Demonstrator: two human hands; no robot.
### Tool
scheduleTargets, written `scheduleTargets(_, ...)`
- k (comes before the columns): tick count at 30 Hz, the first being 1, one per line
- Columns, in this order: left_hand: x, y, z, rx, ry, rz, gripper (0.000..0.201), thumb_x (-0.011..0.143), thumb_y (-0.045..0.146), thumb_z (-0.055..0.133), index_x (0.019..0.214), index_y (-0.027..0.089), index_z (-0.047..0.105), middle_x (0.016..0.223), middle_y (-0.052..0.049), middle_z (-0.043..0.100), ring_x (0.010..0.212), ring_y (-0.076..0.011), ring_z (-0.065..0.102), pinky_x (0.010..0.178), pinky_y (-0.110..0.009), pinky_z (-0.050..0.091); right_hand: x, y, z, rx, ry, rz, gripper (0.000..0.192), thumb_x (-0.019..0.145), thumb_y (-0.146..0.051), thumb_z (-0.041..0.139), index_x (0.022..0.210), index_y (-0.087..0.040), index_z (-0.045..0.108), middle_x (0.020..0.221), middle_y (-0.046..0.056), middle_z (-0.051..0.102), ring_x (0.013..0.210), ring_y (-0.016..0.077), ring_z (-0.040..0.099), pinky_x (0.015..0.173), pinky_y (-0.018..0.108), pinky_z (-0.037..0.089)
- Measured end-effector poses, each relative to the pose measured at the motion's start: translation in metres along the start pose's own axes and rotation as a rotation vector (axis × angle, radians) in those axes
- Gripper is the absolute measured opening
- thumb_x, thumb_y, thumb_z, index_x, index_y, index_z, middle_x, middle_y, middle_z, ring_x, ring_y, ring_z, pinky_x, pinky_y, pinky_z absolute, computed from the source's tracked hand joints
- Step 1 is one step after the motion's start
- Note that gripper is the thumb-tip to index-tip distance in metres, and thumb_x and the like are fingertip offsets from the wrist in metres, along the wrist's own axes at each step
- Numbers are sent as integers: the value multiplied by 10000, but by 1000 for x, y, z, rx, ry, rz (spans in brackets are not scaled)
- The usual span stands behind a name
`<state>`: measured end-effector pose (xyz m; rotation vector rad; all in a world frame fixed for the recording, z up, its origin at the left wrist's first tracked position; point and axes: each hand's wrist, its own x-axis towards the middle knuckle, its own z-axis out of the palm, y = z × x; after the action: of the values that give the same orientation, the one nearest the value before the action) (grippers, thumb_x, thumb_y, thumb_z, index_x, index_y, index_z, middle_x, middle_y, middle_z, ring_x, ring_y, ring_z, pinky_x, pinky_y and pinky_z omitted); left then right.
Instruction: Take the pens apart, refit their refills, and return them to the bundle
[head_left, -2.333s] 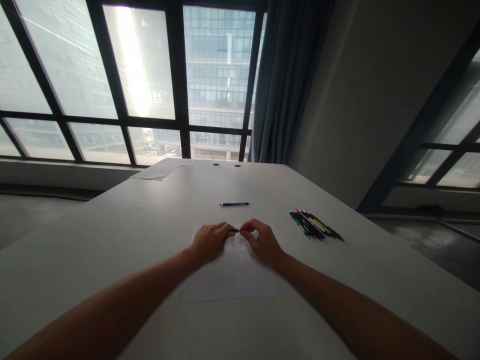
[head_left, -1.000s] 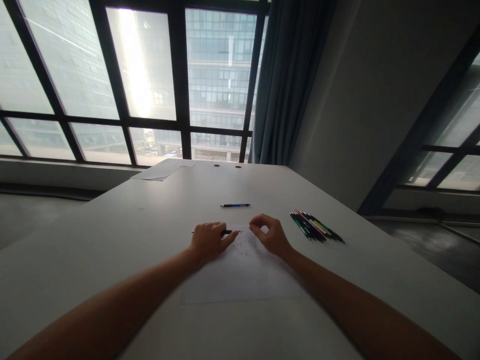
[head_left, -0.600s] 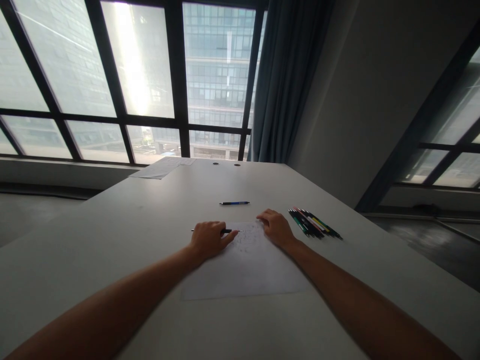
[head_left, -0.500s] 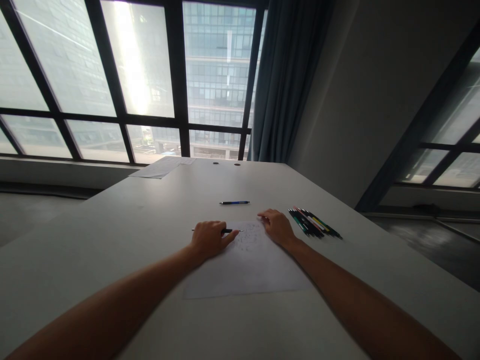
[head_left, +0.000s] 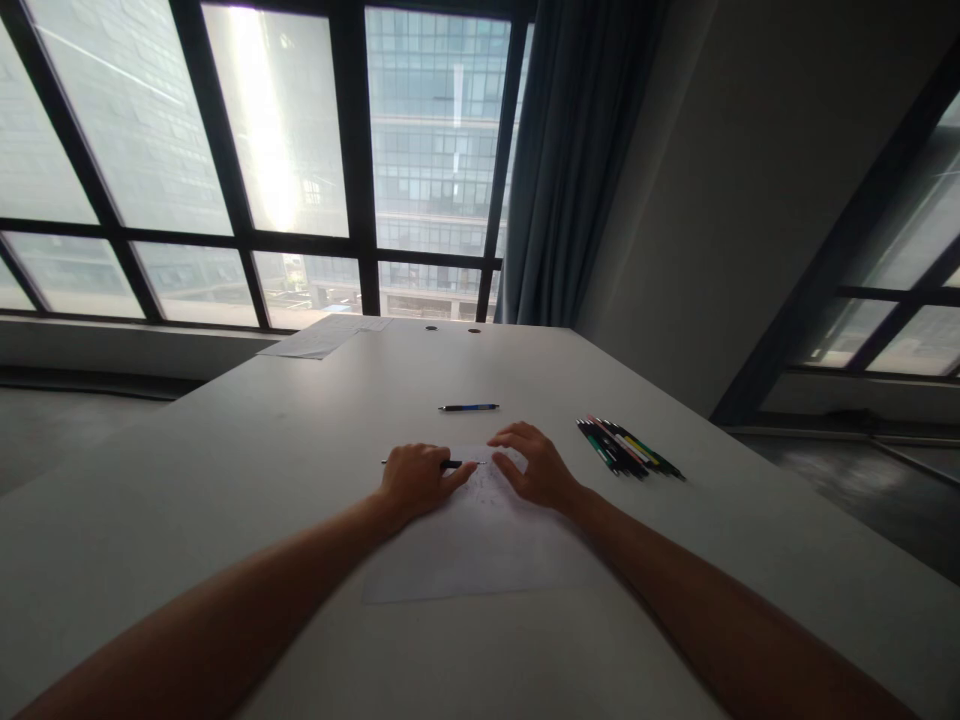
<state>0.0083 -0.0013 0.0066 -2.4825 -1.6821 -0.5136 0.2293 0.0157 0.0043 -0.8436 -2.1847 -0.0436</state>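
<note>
At a white table (head_left: pixel 225 470) facing a tall window (head_left: pixel 439 130), I hold a dark pen (head_left: pixel 451 464) level in my left hand (head_left: pixel 418 480), its pale, thin tip (head_left: pixel 482 463) pointing toward my right. My left fingers are clamped on the barrel; my right hand (head_left: pixel 534 468) hovers at the tip end, thumb and forefinger apart, with nothing between them that I can make out. The pen lies over the upper part of a white sheet (head_left: pixel 472 560), where small dark marks show, too fine to tell whether they are writing or loose bits.

The step in hand, I judge, is close work at the pen's tip, the left hand steadying while the right attends to it. The next move seems to call for a light, well-aligned pinch, with the left grip kept firm so that the barrel does not roll.

No cup, case or tray shows: a bundle of pens (head_left: pixel 628 448), some green, yellow and pink among the black, lies loose on the tabletop to my right. Beyond my hands a blue pen (head_left: pixel 469 408) lies crosswise by itself; farther off, papers (head_left: pixel 315 341) rest at the table's far left edge. Whatever the barrel contains is hidden.
</note>
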Motion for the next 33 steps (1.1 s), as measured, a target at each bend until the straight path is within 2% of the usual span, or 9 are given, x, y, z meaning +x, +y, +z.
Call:
scheduleTargets(2,0,0,0,3,3,2,667,892,695,303,717,188,700,742,-99,718,706,-231,664,581,-273,374,0,-12,3,43,-62,-66,123,876,-255,571,947,-206,659,929,77,684,881,222,595,808,382,446)
scheduleTargets(5,-1,-1,1,-1,9,18,674,894,703,293,723,191,697,754,-97,718,713,-232,663,585,-274,373,0,-20,7,38,-72,-74,120,902,-227,540,893,-209,659,886,69,694,834,212,589,780,376,430)
scheduleTargets(11,-2,-3,3,-23,23,26,653,911,679,289,731,189,682,751,-90,710,711,-228,659,593,-277,373,-1,-12,1,23,-15,-31,74,814,-160,552,804,-207,608,806,53,660,787,208,569,758,365,416)
scheduleTargets(14,-1,-4,4,-32,31,14,643,910,674,299,723,192,680,745,-86,707,704,-229,655,597,-281,377,-2,-2,0,-23,49,42,71,772,-142,554,767,-205,586,804,48,634,800,208,567,765,360,414)
scheduleTargets(18,0,-4,4,-38,22,3,648,904,682,301,713,191,679,734,-84,703,697,-226,653,593,-279,377,-3,15,3,-235,101,232,49,754,-148,604,744,-195,614,899,70,642,896,233,557,808,375,387)
scheduleTargets(21,1,-3,4,-33,10,3,650,900,686,301,706,190,674,729,-79,701,692,-224,654,580,-276,369,-4,23,5,-344,52,317,38,766,-176,638,734,-190,651,942,76,645,922,237,544,817,377,368)
scheduleTargets(26,1,-2,3,-15,-6,7,649,900,687,295,709,192,669,749,-72,707,700,-225,659,569,-275,358,-5,25,5,-399,-49,394,65,793,-209,647,754,-185,692,974,72,648,955,230,538,834,372,353)
scheduleTargets(30,2,-1,2,-11,-16,1,644,899,687,302,708,193,668,756,-72,712,709,-229,661,580,-277,363,-3,23,2,-331,-47,382,72,799,-192,627,761,-188,687,956,67,654,960,231,549,848,381,363)
scheduleTargets(33,2,-1,1,-13,-16,-1,633,902,679,312,707,193,667,756,-72,713,713,-232,662,585,-280,364,-1,13,0,-188,11,232,90,807,-159,593,847,-187,668,960,69,651,959,223,558,865,383,389)
